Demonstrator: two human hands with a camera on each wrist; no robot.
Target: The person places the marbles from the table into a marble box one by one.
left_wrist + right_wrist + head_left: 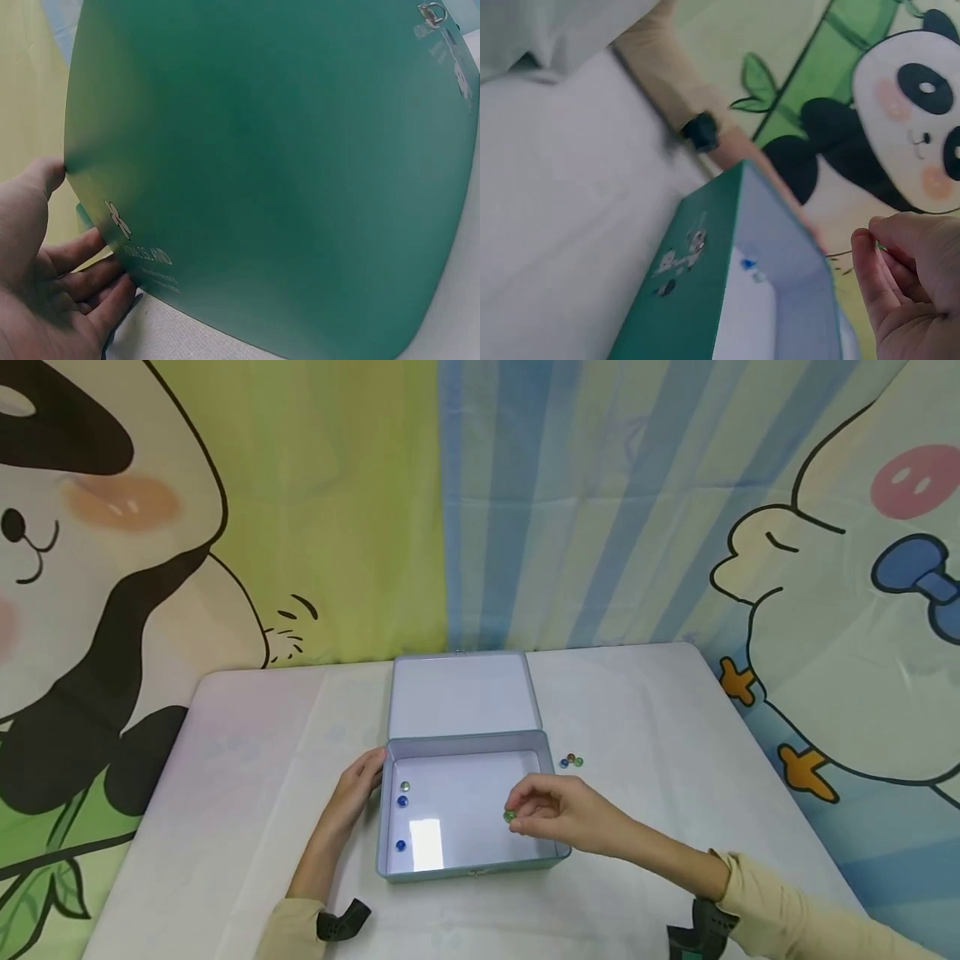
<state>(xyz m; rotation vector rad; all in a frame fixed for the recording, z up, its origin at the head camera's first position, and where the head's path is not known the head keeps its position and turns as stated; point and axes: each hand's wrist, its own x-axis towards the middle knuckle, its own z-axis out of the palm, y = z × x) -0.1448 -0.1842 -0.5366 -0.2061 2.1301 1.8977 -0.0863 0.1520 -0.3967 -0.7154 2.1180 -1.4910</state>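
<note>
Nearest, a bent right hand (561, 810) pinches 1 green marble (509, 816) between thumb and fingers, over the right-hand part of the box (465, 802). The right wrist view gives only a small green glint at the fingertips. That marble is neither set down in the box nor on the table.

Inside the box, along its left side, lie 3 marbles, well apart from the held piece: a blue marble (401, 845) toward the front, then a second blue marble (402, 801) with a pale marble (405, 786) just beyond it.

At the box's outer left side, toward the back corner, the left hand (360, 777) touches the edge, thumb spread apart from loosely bent fingers; it seems to steady the box, though how firmly I cannot tell.

Farther back, just right of the box, a small cluster of marbles (572, 761) rests on the white table (637, 718); I count at least 3, blue, brown and green. The lid (461, 693) is laid back behind the box.

So the work looks about midway: 3 inside, 1 in the fingers, at least 3 outside, and the box not yet closed.
</note>
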